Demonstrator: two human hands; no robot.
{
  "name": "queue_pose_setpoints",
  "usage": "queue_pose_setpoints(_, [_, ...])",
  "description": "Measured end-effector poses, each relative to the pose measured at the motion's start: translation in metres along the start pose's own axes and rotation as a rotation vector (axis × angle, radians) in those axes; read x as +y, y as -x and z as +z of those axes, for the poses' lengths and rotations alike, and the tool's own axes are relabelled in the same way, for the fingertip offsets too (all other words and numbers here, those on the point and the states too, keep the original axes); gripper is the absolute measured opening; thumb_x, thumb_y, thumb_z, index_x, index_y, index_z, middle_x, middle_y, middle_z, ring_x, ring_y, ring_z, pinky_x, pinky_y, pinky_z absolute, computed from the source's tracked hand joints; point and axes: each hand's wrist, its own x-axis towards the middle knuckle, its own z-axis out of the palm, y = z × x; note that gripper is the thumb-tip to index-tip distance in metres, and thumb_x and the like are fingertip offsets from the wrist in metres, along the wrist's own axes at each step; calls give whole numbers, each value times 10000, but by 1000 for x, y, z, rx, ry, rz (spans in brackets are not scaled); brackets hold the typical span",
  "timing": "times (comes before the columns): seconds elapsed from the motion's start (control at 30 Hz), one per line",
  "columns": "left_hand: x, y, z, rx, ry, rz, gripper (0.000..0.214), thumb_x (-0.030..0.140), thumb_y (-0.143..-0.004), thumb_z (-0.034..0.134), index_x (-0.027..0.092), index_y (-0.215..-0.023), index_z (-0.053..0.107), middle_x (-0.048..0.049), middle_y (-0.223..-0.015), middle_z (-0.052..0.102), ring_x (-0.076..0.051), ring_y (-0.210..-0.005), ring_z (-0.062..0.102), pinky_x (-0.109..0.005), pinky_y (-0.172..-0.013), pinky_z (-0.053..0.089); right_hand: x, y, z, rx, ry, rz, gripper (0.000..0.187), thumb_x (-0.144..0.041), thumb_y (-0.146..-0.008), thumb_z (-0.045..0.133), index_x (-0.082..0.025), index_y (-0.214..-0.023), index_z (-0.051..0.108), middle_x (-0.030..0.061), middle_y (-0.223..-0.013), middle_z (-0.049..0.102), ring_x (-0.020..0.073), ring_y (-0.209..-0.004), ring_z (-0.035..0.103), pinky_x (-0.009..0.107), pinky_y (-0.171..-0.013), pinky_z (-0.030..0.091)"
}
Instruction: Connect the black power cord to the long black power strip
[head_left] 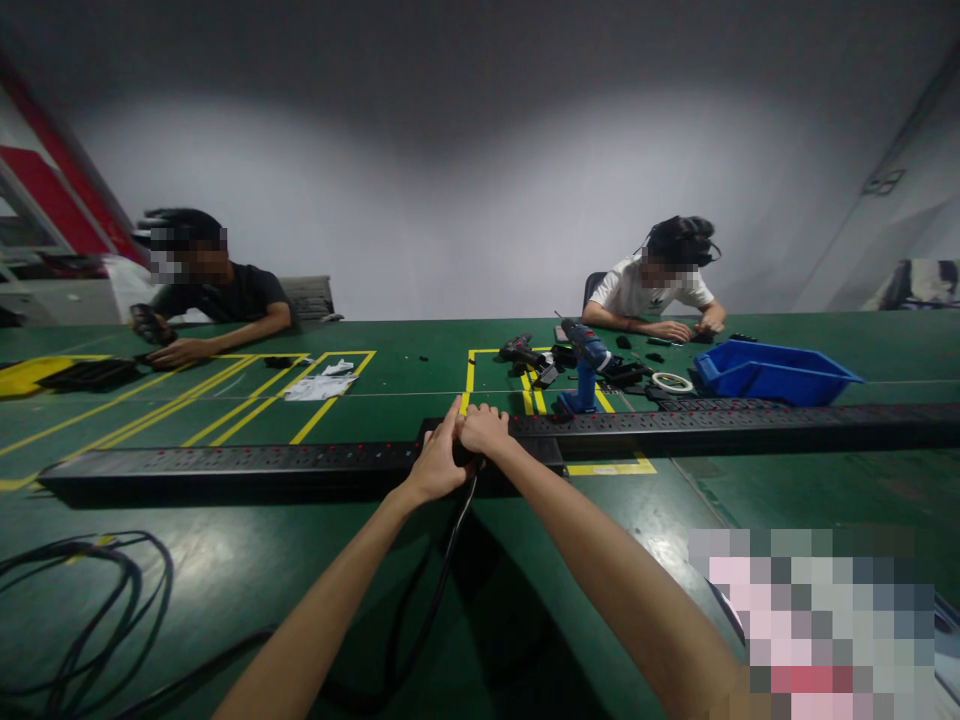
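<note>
A long black power strip [225,462] lies across the table in front of me, with a row of sockets and small red marks on top. Near its right end my left hand [437,463] is closed, its index finger stretched along the top. My right hand [484,430] is curled beside it, touching it. A black cable [455,530] comes out between both hands and hangs toward the table's near side. The cable's upper end is hidden in my fingers. A second black power strip [720,428] runs on to the right.
Coiled cable [124,575] lies at the near left. Beyond the strips are a blue cordless drill [585,360], a second drill [521,350], a blue bin [776,372], a tape roll [672,382] and papers [322,385]. Two people [255,300] sit across the green table [360,590].
</note>
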Motion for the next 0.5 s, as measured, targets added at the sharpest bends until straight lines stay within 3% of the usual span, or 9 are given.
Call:
queue_pose_setpoints(0.17, [-10, -5, -3, -14, 32, -12, 1040, 199, -684, 595, 229, -1549, 17, -90, -1255, 628, -259, -1226, 528, -484, -1081, 268, 1, -7, 0, -63, 21, 25, 530, -436, -953, 277, -124, -1267, 568, 222, -1371, 492, 371, -1265, 438, 580, -1022, 269])
queue_pose_setpoints(0.33, [-13, -15, -8, 252, -88, -149, 715, 208, -722, 550, 252, -1420, 402, -29, -982, 660, -245, -1027, 587, -468, -1001, 362, 0, -12, 0, -109, 38, 48, 535, -446, -937, 328, -127, -1306, 546, 220, -1399, 468, 373, -1300, 408, 582, -1040, 251])
queue_pose_setpoints(0.43, [-11, -31, -15, 337, -81, -166, 490, 285, -772, 551, 253, -1260, 559, -43, -1005, 657, -240, -1013, 588, -423, -956, 420, -1, -15, -1, -157, 35, 61, 538, -431, -938, 340, -134, -1352, 512, 203, -1411, 467, 363, -1320, 396, 578, -1069, 228])
queue_pose_setpoints(0.5, [-7, -46, -17, 293, -96, -177, 402, 393, -788, 577, 250, -1161, 625, -60, -1071, 662, -249, -1037, 589, -410, -947, 436, -1, -17, 0, -181, 35, 70, 552, -406, -927, 381, -145, -1408, 459, 190, -1431, 456, 358, -1340, 378, 579, -1089, 208])
